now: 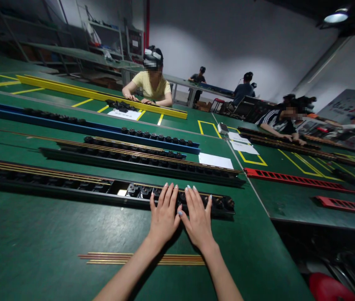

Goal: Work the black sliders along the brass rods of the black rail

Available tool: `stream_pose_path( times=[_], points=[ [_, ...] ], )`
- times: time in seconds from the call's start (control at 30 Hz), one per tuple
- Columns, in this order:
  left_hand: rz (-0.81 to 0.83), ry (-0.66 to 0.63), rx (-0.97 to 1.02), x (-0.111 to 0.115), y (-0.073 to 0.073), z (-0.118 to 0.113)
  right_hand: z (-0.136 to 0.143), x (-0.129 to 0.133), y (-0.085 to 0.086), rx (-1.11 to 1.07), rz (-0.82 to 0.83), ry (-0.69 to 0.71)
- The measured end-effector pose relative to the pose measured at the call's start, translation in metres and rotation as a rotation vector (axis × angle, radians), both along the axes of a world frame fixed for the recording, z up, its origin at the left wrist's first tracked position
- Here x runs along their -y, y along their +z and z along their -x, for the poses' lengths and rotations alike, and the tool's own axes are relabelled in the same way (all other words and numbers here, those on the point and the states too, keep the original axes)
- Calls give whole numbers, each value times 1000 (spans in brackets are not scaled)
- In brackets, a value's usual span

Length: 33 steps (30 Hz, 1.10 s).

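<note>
Both my hands lie on the near black rail (pixel 102 195), a long channel filled with black blocks and thin brass rods. My left hand (pixel 164 211) rests with its fingers stretched across the rail near its right part. Beside it, my right hand (pixel 196 211) lies flat with fingers spread, the two thumbs nearly touching. Black blocks (pixel 139 191) show left of my fingers, and others (pixel 224 203) to the right. Brass rods (pixel 52 170) run along the rail's left part. Loose copper-coloured rods (pixel 111 258) lie on the green table, partly under my forearms.
Behind stand a second black rail (pixel 127 160) with rods and a blue rail (pixel 102 127) with black blocks. A white paper (pixel 215 161) lies near them. Across the table a co-worker (pixel 152 85) sits at a yellow rail (pixel 102 96). Red rails (pixel 293 179) lie to the right.
</note>
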<state>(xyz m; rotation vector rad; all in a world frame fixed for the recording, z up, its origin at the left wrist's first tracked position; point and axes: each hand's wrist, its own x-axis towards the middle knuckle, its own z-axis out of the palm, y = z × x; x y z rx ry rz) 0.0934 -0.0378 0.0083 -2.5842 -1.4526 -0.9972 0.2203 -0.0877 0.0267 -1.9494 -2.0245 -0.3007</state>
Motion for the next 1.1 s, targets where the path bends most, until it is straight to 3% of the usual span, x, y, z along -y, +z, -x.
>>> stream_pose_path(
  times=[0.77,1.1],
  points=[
    [-14,6,-1,2,0,0,0,0,-1,-40,-9,-11],
    [-26,-82,-49,3,-3,-1,-1,-1,-3,-31,-12,-6]
  ],
)
